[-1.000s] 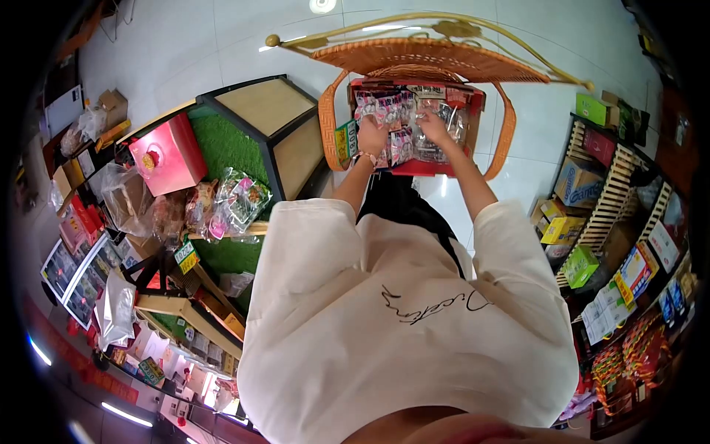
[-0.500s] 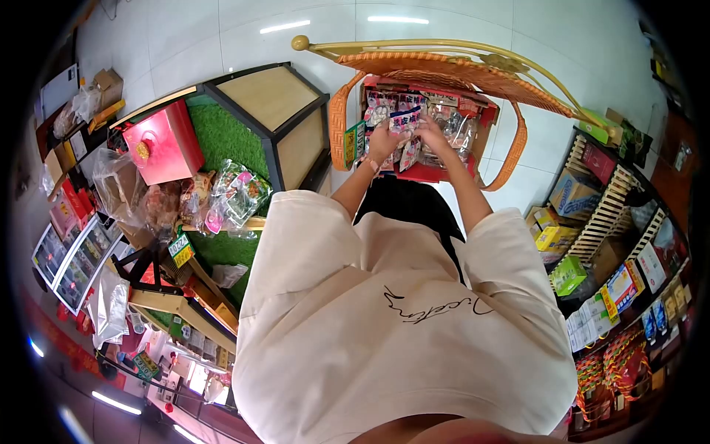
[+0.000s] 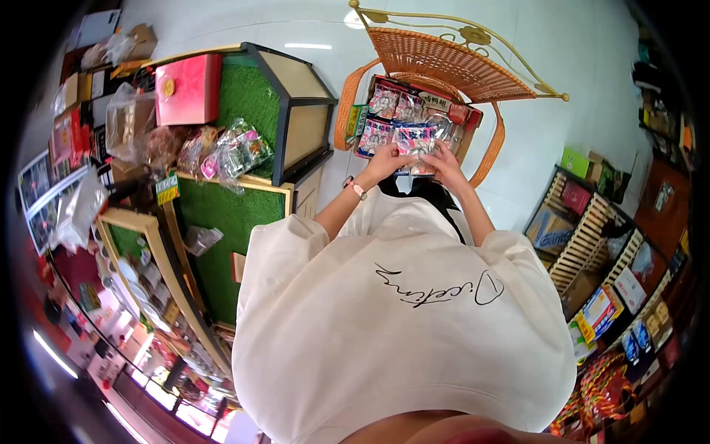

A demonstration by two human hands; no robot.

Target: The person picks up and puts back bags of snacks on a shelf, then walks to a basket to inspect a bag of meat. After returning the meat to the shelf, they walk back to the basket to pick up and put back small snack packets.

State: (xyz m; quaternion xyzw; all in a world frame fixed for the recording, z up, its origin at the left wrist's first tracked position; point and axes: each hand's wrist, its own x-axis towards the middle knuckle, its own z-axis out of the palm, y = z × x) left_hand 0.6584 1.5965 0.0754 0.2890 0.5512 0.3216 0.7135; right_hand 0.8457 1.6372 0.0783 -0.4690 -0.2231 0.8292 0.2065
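Between my hands is a small snack packet [image 3: 414,136] with dark Chinese lettering on a light front. My left hand [image 3: 386,160] pinches its left side, and my right hand [image 3: 444,164] grips the lower right side. The packet is over the near edge of an open red display box [image 3: 467,115] on a wicker chair [image 3: 444,62]. Similar packets [image 3: 384,101] lie in rows on the box's left side. Clear-wrapped packets fill part of its right side. My fingers hide the held packet's lower corners.
A green-and-yellow tag [image 3: 358,118] stands at the box's left side. To the left, a green-topped display stand [image 3: 248,89] carries a pink-red box [image 3: 188,90] and bagged goods [image 3: 240,152]. Slatted shelves [image 3: 584,244] with boxed goods stand at right.
My hands have come nearer my body with the packet, from the middle of the box to its near edge. The camera view has also turned, so the chair appears tilted differently.
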